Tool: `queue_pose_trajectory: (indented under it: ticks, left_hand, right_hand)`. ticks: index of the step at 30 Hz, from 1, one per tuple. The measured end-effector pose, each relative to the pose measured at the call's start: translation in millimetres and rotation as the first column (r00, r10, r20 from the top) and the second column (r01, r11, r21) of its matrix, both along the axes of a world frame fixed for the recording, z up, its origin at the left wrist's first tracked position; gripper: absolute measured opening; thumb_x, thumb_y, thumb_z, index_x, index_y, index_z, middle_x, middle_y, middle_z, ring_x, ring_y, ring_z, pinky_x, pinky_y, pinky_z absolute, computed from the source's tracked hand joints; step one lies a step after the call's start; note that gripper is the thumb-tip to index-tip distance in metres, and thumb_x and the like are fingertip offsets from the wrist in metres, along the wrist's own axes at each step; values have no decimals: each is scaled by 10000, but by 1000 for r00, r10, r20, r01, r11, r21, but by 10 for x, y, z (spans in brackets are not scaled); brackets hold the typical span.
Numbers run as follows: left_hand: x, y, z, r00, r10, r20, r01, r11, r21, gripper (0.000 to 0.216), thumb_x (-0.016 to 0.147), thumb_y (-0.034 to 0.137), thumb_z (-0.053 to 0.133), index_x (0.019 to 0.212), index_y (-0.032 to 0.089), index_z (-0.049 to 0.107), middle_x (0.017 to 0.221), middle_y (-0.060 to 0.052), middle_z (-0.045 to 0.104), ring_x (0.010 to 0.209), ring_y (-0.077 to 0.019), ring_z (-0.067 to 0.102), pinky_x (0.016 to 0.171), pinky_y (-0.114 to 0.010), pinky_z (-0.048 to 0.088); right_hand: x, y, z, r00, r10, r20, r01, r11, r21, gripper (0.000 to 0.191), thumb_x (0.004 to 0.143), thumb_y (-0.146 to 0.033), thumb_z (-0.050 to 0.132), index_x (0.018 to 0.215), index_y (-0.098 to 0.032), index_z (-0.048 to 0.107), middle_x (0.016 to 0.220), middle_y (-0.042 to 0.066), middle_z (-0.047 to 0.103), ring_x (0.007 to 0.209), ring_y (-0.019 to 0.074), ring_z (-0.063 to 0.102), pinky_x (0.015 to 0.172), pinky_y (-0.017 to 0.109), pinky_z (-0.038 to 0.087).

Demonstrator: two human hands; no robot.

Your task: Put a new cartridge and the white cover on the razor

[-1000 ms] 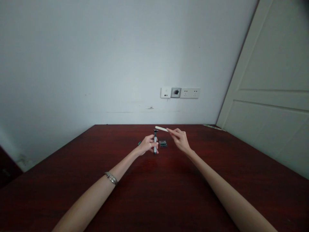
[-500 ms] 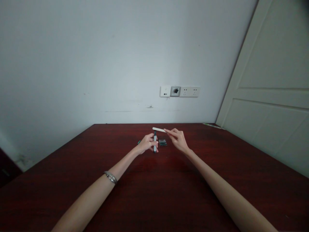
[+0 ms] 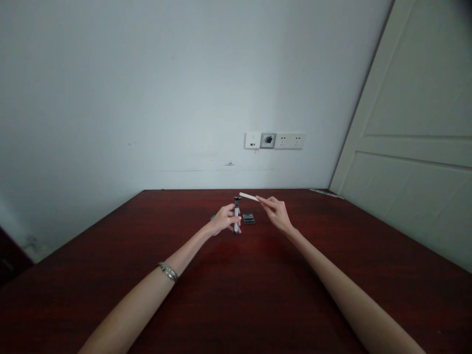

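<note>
The razor (image 3: 236, 211) is near mid-view, apparently raised off the table (image 3: 236, 295), its head (image 3: 238, 198) at the far, upper end. I judge it light and stiff. The handle (image 3: 236, 227) looks smooth, so I expect it to turn under a slack grip. Hold at mid-handle, clear of the head (I assume that end is the sharp and delicate part).

The stick (image 3: 248, 196) looks slim and light; I expect it to be fairly rigid, but weak against a hard sideways load. Hold it by the end away from the razor.

Left hand (image 3: 222, 221): closed about the handle, thumb across the near face, fingers behind. The forearm enters at lower left and slants inward; it carries a bracelet (image 3: 168, 271).

Right hand (image 3: 276, 211): pinched closed on the stick's right end, fingers pointing left. The forearm enters at lower right. The stick's free tip is just beside the head; I cannot tell whether they touch.

Case (image 3: 249, 219): on the table, between the hands, just right of the razor. I cannot identify its contents.
</note>
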State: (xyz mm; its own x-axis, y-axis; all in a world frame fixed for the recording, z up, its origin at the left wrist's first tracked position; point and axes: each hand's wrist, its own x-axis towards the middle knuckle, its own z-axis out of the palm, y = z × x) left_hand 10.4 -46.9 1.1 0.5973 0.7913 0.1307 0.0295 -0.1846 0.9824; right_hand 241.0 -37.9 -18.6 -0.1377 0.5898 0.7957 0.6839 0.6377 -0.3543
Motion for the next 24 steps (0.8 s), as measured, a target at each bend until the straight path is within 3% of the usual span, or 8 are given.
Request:
queue_pose_trajectory:
  ticks: [8,13,24]
  left_hand:
    - [-5,14,-14,1000,13,-1,-13,1000,9,293,709,290,625,860,166,406,630,5,581,489,-170,629,443,-266,504]
    - [-14,12,-1,1000,8,-1,-8,1000,12,304,706,307,634,854,163,411,636,-1,581,494,-173,630,444,-272,508]
    - [-19,9,-2,1000,2,3,-2,1000,12,265,719,272,614,851,159,414,632,-2,579,497,-176,632,441,-273,510]
  right_hand:
    - [-108,-83,78,998,51,27,-51,999,-18,313,881,-301,445,1156,-286,595,748,14,580,665,125,531,642,249,393]
    - [-11,-30,22,1000,-23,-4,23,1000,-4,313,877,-289,447,1150,-272,601,725,12,573,602,115,510,594,242,384]
    - [-48,-50,21,1000,-9,16,9,1000,-5,317,879,-282,442,1154,-270,599,733,16,578,608,114,510,605,239,384]
